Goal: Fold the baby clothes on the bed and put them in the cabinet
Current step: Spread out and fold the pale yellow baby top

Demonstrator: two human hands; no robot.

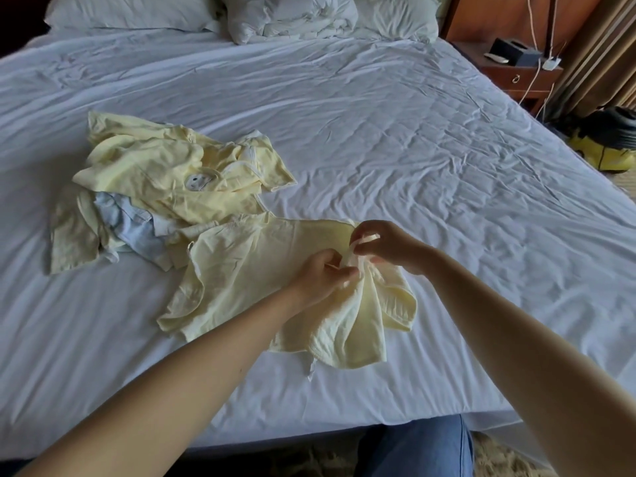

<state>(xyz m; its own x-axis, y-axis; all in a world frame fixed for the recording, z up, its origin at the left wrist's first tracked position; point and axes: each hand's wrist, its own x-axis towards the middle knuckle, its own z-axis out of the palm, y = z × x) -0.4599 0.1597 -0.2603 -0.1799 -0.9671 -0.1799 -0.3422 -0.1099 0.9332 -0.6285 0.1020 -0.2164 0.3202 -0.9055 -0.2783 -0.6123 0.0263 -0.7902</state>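
Note:
A pale yellow baby garment point(261, 284) lies spread on the white bed sheet point(413, 149) near the front edge. Its right part is bunched up where both hands meet. My left hand point(323, 273) pinches the gathered cloth and a thin white tie strip. My right hand point(389, 246) pinches the other end of that strip just above. A pile of more baby clothes point(165, 187), yellow ones and a light blue one, lies to the left and behind the garment, touching it.
White pillows point(289, 15) and a crumpled duvet lie at the head of the bed. A wooden nightstand point(516, 67) with a black box and cables stands at the far right. A yellow and black object point(609, 142) sits on the floor beside the bed.

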